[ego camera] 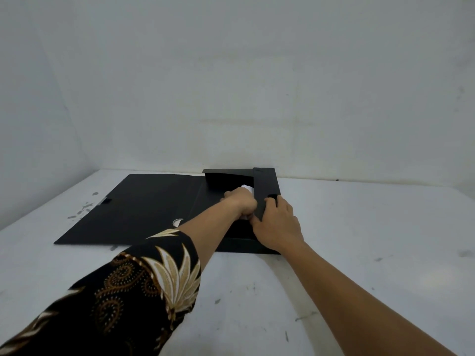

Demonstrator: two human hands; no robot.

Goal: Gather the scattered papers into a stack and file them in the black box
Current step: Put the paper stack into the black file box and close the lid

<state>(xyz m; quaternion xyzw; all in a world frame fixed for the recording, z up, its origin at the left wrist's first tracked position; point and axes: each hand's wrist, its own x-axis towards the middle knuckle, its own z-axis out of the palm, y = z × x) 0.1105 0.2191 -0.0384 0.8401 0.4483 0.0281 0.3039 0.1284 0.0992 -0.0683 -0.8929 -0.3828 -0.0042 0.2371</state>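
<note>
A black box file (133, 214) lies open on the white table, its lid spread flat to the left. White papers (247, 187) sit inside the right half, mostly hidden; only a corner shows past my knuckles. My left hand (240, 201) is closed and presses down on the papers inside the box. My right hand (276, 224) grips the box's upright right side flap (266, 186), thumb on its inner face and fingers on the outer face. A back flap (226, 177) stands up behind the papers.
The white table (359, 227) carries grey scuffs and paint marks, mainly at the left near the lid's clasp (104, 201). A plain pale wall (231, 86) rises right behind the box. My patterned left sleeve fills the lower left.
</note>
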